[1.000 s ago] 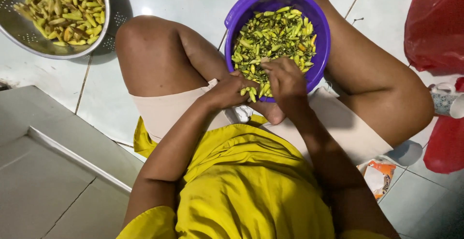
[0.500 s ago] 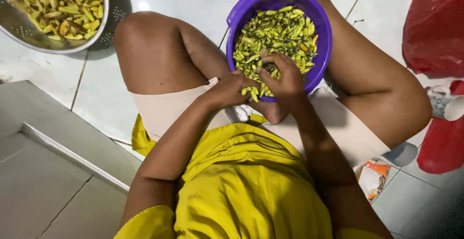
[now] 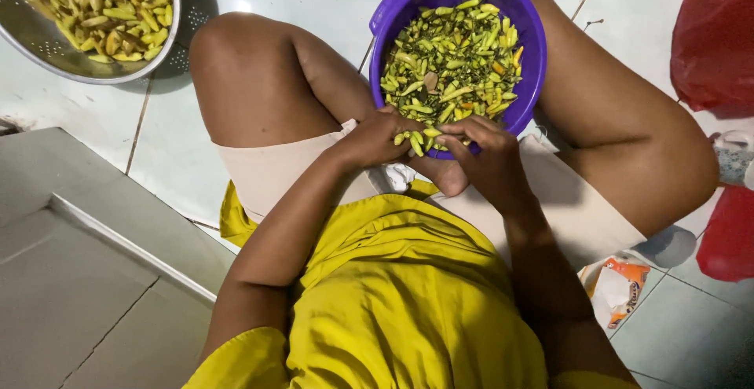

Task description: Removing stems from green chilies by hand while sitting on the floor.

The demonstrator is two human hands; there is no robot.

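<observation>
Green chillies (image 3: 452, 59) fill the purple bowl (image 3: 534, 59); left hand (image 3: 377, 139) and right hand (image 3: 488, 161) fingers pinch some at its rim.

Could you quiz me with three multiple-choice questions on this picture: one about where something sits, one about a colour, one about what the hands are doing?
1. Where is the metal colander of chillies?
A. upper left on the floor
B. on the person's lap
C. inside the purple bowl

2. What colour is the bowl between the person's legs?
A. red
B. purple
C. white

3. How are the left hand and right hand placed?
A. resting on the knees
B. raised in the air
C. together at the bowl's near rim, fingers on small green chillies

Answers: 1 A, it lies on the tiles at top left. 2 B, its rim and handle are purple. 3 C, both hands meet there.
</observation>
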